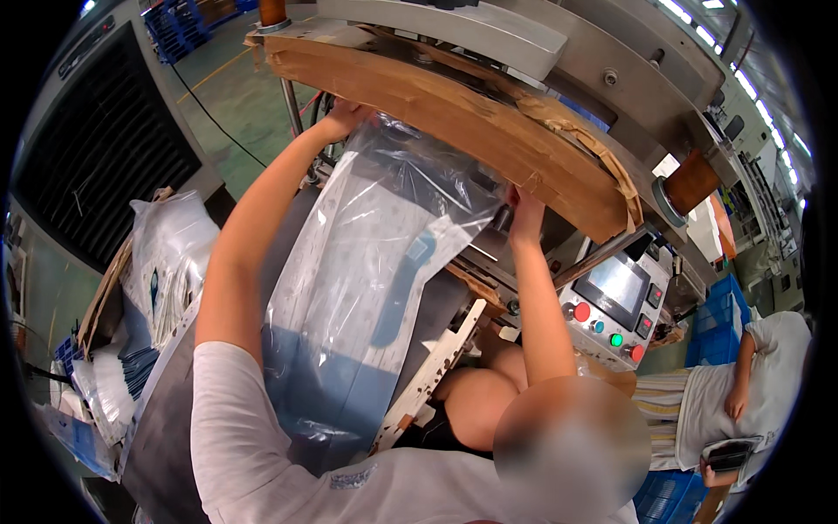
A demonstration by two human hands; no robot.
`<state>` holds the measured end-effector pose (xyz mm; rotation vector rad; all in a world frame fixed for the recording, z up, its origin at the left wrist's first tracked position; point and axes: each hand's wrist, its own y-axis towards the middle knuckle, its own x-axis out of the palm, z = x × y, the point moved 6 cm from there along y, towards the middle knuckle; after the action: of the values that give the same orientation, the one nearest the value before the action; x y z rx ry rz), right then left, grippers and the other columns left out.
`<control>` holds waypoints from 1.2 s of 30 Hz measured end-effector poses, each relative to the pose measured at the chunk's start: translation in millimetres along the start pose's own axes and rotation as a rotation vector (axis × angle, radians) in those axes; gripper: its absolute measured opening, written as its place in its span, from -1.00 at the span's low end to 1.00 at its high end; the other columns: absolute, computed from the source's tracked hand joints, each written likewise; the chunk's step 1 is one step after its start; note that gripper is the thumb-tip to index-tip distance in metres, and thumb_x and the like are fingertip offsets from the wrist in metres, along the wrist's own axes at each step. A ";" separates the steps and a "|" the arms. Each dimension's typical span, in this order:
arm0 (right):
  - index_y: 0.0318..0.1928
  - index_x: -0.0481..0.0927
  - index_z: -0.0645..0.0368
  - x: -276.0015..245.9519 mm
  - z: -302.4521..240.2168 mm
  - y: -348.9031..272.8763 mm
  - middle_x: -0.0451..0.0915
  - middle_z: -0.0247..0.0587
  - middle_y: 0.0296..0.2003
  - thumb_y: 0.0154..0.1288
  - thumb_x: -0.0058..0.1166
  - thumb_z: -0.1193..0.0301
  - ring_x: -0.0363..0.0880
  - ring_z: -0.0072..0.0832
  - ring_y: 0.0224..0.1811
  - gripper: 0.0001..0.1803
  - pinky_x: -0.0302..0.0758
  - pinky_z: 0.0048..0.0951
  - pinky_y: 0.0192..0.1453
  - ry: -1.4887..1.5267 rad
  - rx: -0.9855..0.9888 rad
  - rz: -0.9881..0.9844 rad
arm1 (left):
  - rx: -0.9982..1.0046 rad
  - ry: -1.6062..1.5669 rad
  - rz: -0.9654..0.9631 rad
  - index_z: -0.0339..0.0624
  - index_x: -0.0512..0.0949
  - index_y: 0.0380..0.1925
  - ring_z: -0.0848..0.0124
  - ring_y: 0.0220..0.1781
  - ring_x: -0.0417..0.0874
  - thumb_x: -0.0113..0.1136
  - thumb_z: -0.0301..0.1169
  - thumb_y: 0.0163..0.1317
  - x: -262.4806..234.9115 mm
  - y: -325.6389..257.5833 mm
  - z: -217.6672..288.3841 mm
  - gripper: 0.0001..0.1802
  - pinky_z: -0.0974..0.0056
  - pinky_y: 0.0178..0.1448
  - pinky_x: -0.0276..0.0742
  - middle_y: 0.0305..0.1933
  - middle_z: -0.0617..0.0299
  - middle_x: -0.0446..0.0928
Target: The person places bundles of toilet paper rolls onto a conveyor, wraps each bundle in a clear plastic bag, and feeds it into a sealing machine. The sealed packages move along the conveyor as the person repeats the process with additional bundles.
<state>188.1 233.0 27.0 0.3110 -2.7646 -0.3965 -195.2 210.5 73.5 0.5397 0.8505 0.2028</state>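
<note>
Hands, left (347, 113) and right (524, 208), are closed on a clear plastic bag's (384, 262) mouth (best kept taut) under the cardboard-padded press (454, 113).

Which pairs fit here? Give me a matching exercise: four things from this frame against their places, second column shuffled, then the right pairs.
Things:
1. left hand
2. right hand
3. clear plastic bag
4. control panel

Places:
A. right of the right forearm, with coloured buttons
B. at the bag's upper left corner
C. at the bag's upper right edge, under the cardboard-wrapped bar
D. stretched between both hands

Pairs: 1-B, 2-C, 3-D, 4-A
</note>
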 end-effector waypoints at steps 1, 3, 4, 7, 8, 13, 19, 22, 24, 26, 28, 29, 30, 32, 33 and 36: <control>-0.25 0.43 0.13 -1.1 13.6 10.5 0.44 -0.38 -0.43 0.36 -0.12 0.28 0.35 -0.60 -0.39 -0.81 0.28 -0.53 -0.31 0.011 -0.023 0.117 | 0.045 0.180 0.093 -0.25 0.52 -0.21 0.43 -0.22 0.51 -0.10 -0.27 0.38 3.5 6.7 -19.3 -0.71 0.34 -0.04 0.37 -0.32 0.23 0.57; -0.10 0.42 0.15 -12.6 31.8 26.1 0.46 -0.35 -0.28 0.36 -0.11 0.24 0.39 -0.54 -0.28 -0.74 0.33 -0.49 -0.22 0.043 -0.113 0.304 | 0.016 0.140 0.127 -0.26 0.52 -0.19 0.41 -0.19 0.51 -0.10 -0.27 0.38 34.9 22.5 -32.2 -0.70 0.33 -0.02 0.37 -0.28 0.21 0.57; -0.01 0.41 0.15 -14.1 35.8 31.8 0.47 -0.32 -0.18 0.36 -0.10 0.22 0.41 -0.50 -0.20 -0.68 0.35 -0.47 -0.16 0.070 -0.172 0.355 | -0.005 0.082 0.133 -0.26 0.51 -0.18 0.40 -0.17 0.51 -0.10 -0.27 0.38 48.0 28.7 -32.9 -0.70 0.33 -0.01 0.37 -0.26 0.20 0.57; 0.10 0.38 0.16 -8.1 43.7 31.3 0.45 -0.25 0.01 0.36 -0.09 0.20 0.42 -0.41 -0.02 -0.59 0.38 -0.41 0.00 0.222 -0.185 0.444 | -0.094 -0.087 0.124 -0.28 0.50 -0.14 0.38 -0.12 0.51 -0.11 -0.27 0.38 68.0 24.9 -37.6 -0.69 0.33 0.03 0.36 -0.20 0.17 0.57; 0.10 0.38 0.18 -9.4 36.6 32.3 0.44 -0.24 0.01 0.35 -0.08 0.21 0.42 -0.42 -0.01 -0.59 0.37 -0.41 0.01 0.068 -0.170 0.369 | -0.125 -0.144 0.113 -0.28 0.50 -0.12 0.37 -0.10 0.51 -0.11 -0.27 0.39 66.9 21.8 -40.4 -0.68 0.32 0.04 0.36 -0.18 0.16 0.57; 0.09 0.37 0.25 -8.8 3.8 1.0 0.44 -0.22 0.02 0.33 -0.04 0.28 0.40 -0.42 -0.01 -0.59 0.34 -0.43 0.04 -0.696 -0.473 0.335 | -0.320 -0.375 0.021 -0.31 0.48 -0.06 0.33 -0.01 0.51 -0.11 -0.26 0.39 56.7 -3.7 -31.6 -0.65 0.31 0.10 0.34 -0.09 0.10 0.56; 0.04 0.40 0.33 -2.5 4.5 19.5 0.44 -0.14 0.04 0.33 -0.03 0.31 0.40 -0.33 0.03 -0.61 0.32 -0.35 0.11 -0.311 -0.330 0.311 | 0.090 -0.260 0.179 -0.32 0.48 -0.06 0.33 0.03 0.51 -0.06 -0.30 0.34 50.1 20.1 -34.4 -0.67 0.27 0.17 0.32 -0.06 0.09 0.55; 0.05 0.40 0.31 -2.7 9.4 42.0 0.44 -0.12 0.04 0.33 -0.03 0.31 0.39 -0.33 0.05 -0.61 0.32 -0.35 0.13 -0.161 -0.291 0.343 | 0.079 -0.132 0.194 -0.32 0.48 -0.08 0.32 0.03 0.51 -0.05 -0.30 0.33 59.6 53.6 -33.2 -0.67 0.25 0.16 0.32 -0.06 0.09 0.55; 0.06 0.40 0.30 -0.8 12.5 56.5 0.45 -0.12 0.04 0.33 -0.02 0.32 0.39 -0.33 0.07 -0.61 0.32 -0.34 0.14 -0.102 -0.276 0.353 | -0.009 -0.071 0.156 -0.32 0.48 -0.08 0.31 0.03 0.51 -0.05 -0.29 0.32 62.7 62.4 -27.4 -0.67 0.24 0.16 0.32 -0.07 0.09 0.55; 0.07 0.40 0.29 -1.5 13.2 59.7 0.45 -0.11 0.04 0.33 -0.02 0.32 0.38 -0.33 0.09 -0.61 0.31 -0.34 0.15 -0.096 -0.270 0.342 | -0.069 -0.024 0.089 -0.32 0.49 -0.09 0.30 0.02 0.52 -0.04 -0.29 0.31 56.8 66.7 -16.6 -0.67 0.23 0.16 0.33 -0.08 0.09 0.55; 0.08 0.40 0.28 -8.3 6.8 47.8 0.45 -0.10 0.04 0.33 -0.02 0.32 0.38 -0.33 0.11 -0.61 0.31 -0.34 0.16 -0.126 -0.274 0.302 | -0.150 0.016 -0.027 -0.32 0.49 -0.10 0.30 0.02 0.52 -0.04 -0.29 0.30 39.6 63.3 -1.0 -0.67 0.22 0.15 0.33 -0.08 0.09 0.55; 0.08 0.40 0.28 -12.2 2.3 35.8 0.46 -0.09 0.03 0.33 -0.02 0.33 0.37 -0.33 0.11 -0.61 0.31 -0.34 0.17 -0.136 -0.275 0.269 | -0.216 0.038 -0.114 -0.32 0.49 -0.10 0.30 0.02 0.52 -0.03 -0.29 0.30 28.2 56.7 10.0 -0.67 0.22 0.15 0.33 -0.08 0.09 0.55; 0.08 0.40 0.27 -14.4 0.6 21.5 0.46 -0.09 0.03 0.32 -0.01 0.33 0.37 -0.33 0.12 -0.61 0.30 -0.34 0.18 -0.135 -0.280 0.234 | -0.319 0.068 -0.223 -0.31 0.49 -0.11 0.29 0.02 0.52 -0.03 -0.28 0.30 17.2 42.8 22.0 -0.67 0.21 0.15 0.33 -0.09 0.09 0.55; 0.09 0.40 0.26 -15.6 -15.7 4.0 0.46 -0.08 0.03 0.32 -0.01 0.33 0.37 -0.32 0.14 -0.61 0.30 -0.34 0.19 -0.279 -0.353 0.185 | -0.373 0.113 -0.331 -0.31 0.49 -0.11 0.29 0.02 0.52 -0.03 -0.28 0.29 11.8 29.4 50.4 -0.67 0.20 0.15 0.33 -0.09 0.08 0.55; 0.10 0.40 0.26 -7.3 -25.4 -3.7 0.46 -0.08 0.03 0.32 -0.01 0.33 0.37 -0.32 0.15 -0.61 0.30 -0.34 0.19 -0.375 -0.404 0.156 | -0.352 0.161 -0.344 -0.31 0.49 -0.12 0.28 0.02 0.52 -0.02 -0.28 0.28 9.5 24.4 59.8 -0.67 0.20 0.14 0.33 -0.10 0.08 0.55; 0.09 0.42 0.23 8.0 -34.1 -9.2 0.49 -0.10 0.01 0.29 0.05 0.35 0.40 -0.37 0.12 -0.60 0.34 -0.38 0.15 -0.793 -0.407 0.138 | 0.052 0.485 -0.104 -0.30 0.50 -0.15 0.25 -0.02 0.52 -0.03 -0.27 0.26 26.2 22.1 82.6 -0.67 0.16 0.11 0.34 -0.13 0.07 0.55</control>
<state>194.2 214.4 57.4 -0.1886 -3.2958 -1.2483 -114.6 208.6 112.2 0.4997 1.3551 0.2208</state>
